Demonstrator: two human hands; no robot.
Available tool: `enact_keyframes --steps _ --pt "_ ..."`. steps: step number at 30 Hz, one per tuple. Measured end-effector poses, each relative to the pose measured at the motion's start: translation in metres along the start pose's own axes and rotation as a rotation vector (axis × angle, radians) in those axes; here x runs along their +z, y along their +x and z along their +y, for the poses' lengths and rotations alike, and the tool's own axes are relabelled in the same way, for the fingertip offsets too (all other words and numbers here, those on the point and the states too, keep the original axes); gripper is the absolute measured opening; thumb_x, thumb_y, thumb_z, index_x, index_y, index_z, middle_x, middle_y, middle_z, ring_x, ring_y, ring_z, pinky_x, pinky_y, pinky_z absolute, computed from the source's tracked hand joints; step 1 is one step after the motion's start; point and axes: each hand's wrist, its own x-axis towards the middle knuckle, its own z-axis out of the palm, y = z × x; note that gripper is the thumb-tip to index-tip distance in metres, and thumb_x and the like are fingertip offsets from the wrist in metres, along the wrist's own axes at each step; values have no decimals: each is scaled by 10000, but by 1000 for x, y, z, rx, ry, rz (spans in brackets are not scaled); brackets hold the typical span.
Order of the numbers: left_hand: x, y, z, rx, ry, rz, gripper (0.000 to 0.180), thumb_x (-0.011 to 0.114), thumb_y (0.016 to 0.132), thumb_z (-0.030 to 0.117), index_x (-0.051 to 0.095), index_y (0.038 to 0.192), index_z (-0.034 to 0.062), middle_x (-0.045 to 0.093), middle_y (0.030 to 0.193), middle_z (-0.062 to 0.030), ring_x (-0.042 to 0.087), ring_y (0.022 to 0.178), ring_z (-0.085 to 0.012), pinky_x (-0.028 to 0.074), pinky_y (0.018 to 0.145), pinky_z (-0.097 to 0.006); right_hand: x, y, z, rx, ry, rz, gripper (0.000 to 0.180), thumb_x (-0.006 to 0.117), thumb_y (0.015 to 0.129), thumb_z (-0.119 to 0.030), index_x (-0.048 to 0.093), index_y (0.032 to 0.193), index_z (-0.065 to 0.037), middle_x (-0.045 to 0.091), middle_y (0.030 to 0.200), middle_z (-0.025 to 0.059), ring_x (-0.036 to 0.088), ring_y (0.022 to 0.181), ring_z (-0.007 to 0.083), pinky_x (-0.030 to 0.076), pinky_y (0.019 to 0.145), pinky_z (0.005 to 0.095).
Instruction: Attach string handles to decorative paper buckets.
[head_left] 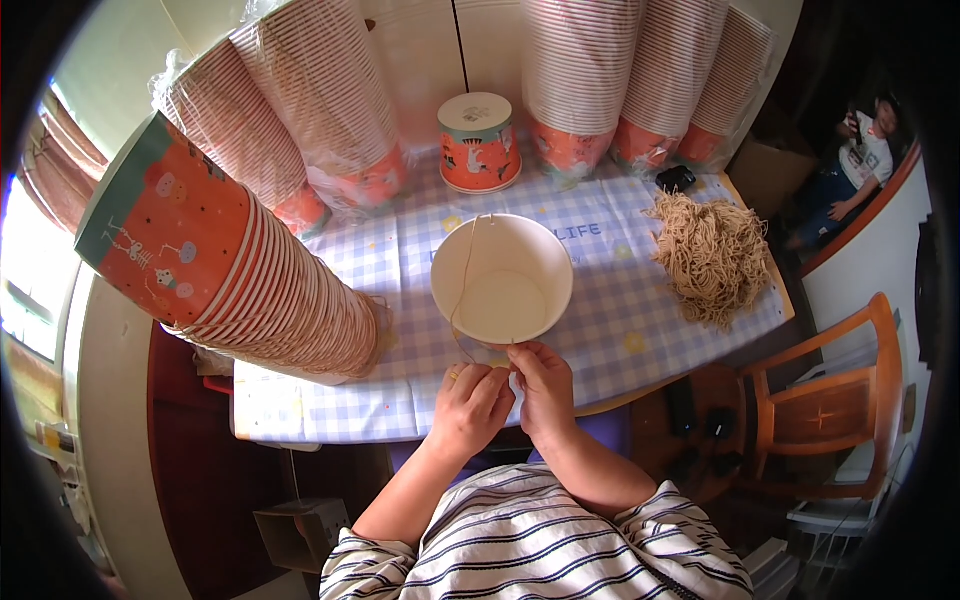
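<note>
- Far left: long stack of orange paper cups lying on its side on the counter, base toward the camera; more wrapped stacks lean behind it.
- Back centre: single upside-down cup, well apart from the hands.
- Left hand at the near counter edge, fingers curled narrow, pinching the string end just below the bowl rim.
- White paper bowl sits upright, mouth open, directly ahead of both hands, near rim touching the fingertips.
- Thin string runs over the bowl's left side, long axis going away from the person, far rim to near rim.
- Right hand just beside the left, fingers pinched narrow at the same spot; both about equally near the bowl.
- Right: loose heap of tan string pieces on the counter, nearer the right hand.
- Far right: wooden chair.
</note>
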Motion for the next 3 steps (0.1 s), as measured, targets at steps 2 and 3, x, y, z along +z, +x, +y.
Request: enact_keyframes --steps 2,3 --pt "-1 0 0 -2 0 -6 232 656 633 -61 635 841 39 595 749 -86 587 673 -269 479 613 -350 -1 1 1 0 -10 -3 105 663 849 -103 634 842 -2 587 759 -11 494 696 44 391 652 198" --pt "-1 0 0 -2 -1 -9 232 656 633 -60 635 841 39 595 749 -86 587 673 -269 480 616 -351 -2 1 2 0 -11 -2 106 663 849 -103 634 844 -1 588 759 -10 495 695 45 391 652 197"
